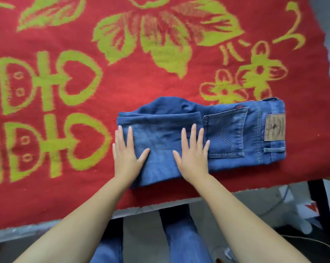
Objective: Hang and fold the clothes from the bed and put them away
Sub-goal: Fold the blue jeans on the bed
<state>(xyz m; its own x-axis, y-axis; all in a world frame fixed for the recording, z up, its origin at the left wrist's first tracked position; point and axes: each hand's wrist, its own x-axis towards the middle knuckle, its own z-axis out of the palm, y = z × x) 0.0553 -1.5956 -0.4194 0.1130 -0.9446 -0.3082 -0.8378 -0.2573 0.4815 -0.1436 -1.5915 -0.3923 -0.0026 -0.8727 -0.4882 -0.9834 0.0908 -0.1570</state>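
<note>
Jeans (226, 133) lie half-folded on the bed (122, 88) near its front edge, legs over the seat. Left hand (127, 151) & right hand (193, 151) lie flat, fingers spread, pressing the fold. Smooth outward, line up edges w/ the waistband, then fold again.

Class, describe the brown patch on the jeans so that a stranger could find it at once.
Start at the red blanket with green flowers and find the folded blue jeans near its front edge. Go to their right end, the waistband. The brown patch sits there, right of the stitched back pocket, the only tan rectangle on blue denim.
</note>
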